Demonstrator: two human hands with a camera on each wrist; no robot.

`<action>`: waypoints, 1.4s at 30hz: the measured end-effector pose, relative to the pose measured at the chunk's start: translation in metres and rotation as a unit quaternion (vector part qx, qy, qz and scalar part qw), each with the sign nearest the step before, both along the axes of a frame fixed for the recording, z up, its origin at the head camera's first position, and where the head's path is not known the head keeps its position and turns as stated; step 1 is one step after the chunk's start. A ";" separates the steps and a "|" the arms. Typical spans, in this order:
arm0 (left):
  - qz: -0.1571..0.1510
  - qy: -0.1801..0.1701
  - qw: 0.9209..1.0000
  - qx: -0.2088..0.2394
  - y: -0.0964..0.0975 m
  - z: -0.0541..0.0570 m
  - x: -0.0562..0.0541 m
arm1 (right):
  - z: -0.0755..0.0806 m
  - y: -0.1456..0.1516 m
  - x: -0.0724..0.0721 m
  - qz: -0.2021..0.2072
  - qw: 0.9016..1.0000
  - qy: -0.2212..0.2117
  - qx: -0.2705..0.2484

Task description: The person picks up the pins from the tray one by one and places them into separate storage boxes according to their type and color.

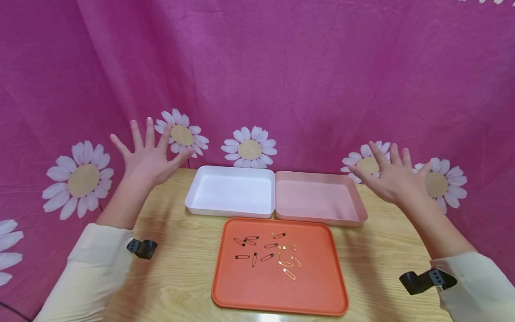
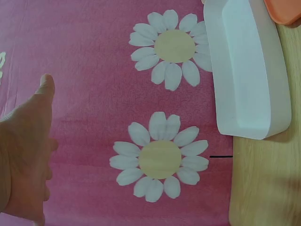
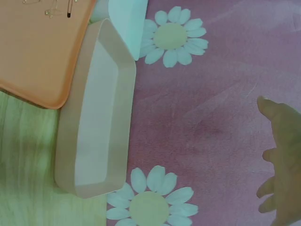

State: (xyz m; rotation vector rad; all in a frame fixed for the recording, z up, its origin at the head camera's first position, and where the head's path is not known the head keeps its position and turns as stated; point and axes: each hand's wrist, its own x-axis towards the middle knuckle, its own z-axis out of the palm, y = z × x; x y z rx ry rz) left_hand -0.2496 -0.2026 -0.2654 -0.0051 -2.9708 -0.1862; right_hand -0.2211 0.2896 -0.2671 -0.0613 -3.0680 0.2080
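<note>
My left hand [image 1: 146, 163] is raised at the left with its fingers spread, holding nothing; the white box [image 1: 231, 190] is the nearest thing to it. On the other side my right hand [image 1: 396, 179] is up too, fingers apart and nothing in it, beyond the right end of the pink box [image 1: 322, 197]. Between the forearms an orange tray [image 1: 277, 290] lies on the table. Several black safety pins [image 1: 267, 257] are scattered over its left and middle part. Several gold safety pins [image 1: 289, 273] lie in a loose cluster to their right, some overlapping.
The white and pink boxes stand side by side behind the tray, both with nothing inside. A wooden table [image 1: 177, 277] carries all three. Behind it hangs a magenta cloth [image 1: 297, 89] with daisies. Black wrist cameras [image 1: 145, 249] sit at both cuffs.
</note>
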 end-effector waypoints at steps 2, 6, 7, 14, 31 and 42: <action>-0.004 -0.002 1.000 0.018 -0.003 -0.002 -0.002 | -0.003 0.001 0.001 0.004 1.000 -0.008 0.003; -0.011 -0.001 0.998 0.060 -0.008 -0.007 -0.005 | -0.010 0.005 0.003 0.020 1.000 -0.018 0.007; -0.012 0.000 0.998 0.069 -0.009 -0.009 -0.005 | -0.012 0.006 0.003 0.026 0.999 -0.018 0.010; -0.029 0.021 0.989 0.144 -0.019 -0.030 -0.008 | -0.029 0.004 0.003 0.053 0.998 -0.033 0.006; -0.030 0.019 0.942 0.334 -0.026 -0.112 -0.028 | -0.093 -0.009 0.021 0.131 0.990 -0.001 -0.049; -0.014 -0.017 0.926 0.376 -0.023 -0.148 -0.025 | -0.143 -0.025 0.035 0.192 0.976 0.043 -0.097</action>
